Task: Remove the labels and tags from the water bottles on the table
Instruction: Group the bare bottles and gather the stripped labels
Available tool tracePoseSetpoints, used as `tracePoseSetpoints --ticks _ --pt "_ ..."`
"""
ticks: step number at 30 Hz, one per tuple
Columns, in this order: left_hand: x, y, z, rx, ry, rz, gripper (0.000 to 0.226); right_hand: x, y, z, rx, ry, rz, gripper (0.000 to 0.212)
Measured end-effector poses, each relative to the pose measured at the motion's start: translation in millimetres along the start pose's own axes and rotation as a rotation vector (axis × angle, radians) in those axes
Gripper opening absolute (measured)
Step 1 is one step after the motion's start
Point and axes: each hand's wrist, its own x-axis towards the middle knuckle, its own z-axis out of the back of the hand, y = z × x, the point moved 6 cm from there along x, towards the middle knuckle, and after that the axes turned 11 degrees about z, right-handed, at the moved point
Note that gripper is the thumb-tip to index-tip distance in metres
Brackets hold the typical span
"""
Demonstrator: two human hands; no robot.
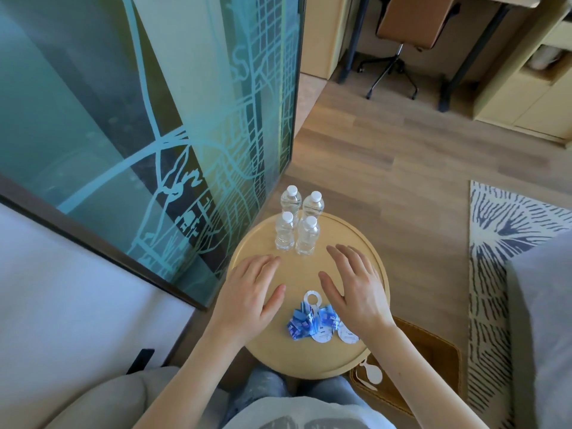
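Several clear water bottles (297, 224) with white caps stand bunched at the far side of the round wooden table (362, 357); their sides look bare. A pile of crumpled blue labels (301, 323) and white round neck tags (312, 300) lies near the table's front edge. My left hand (250, 295) lies flat on the table to the left of the pile, palm down, fingers apart, holding nothing. My right hand (356, 286) hovers flat to the right of the pile, fingers spread, also holding nothing. Both hands sit just short of the bottles.
A large glass panel with a map pattern (173, 125) leans close to the table's left. A brown wicker tray (433, 366) with white tags sits on the floor at the right. A patterned rug (501, 243), an office chair (399, 35) and a white bed (62, 298) surround the spot.
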Motion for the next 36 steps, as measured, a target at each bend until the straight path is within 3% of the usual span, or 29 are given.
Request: tracePoseSetpoints --ticks 16,28,36 --pt "-21 -41 6 0.029 -0.135 0.104 0.048 -6 -21 30 0.028 -0.003 0.15 0.044" --pt "-83 -183 -81 0.047 -0.269 0.381 0.049 -91 -128 83 0.081 0.098 0.333 0.044" --pt "-111 -268 -96 0.032 -0.319 0.457 0.051 -134 -163 129 0.102 0.111 0.416 0.047"
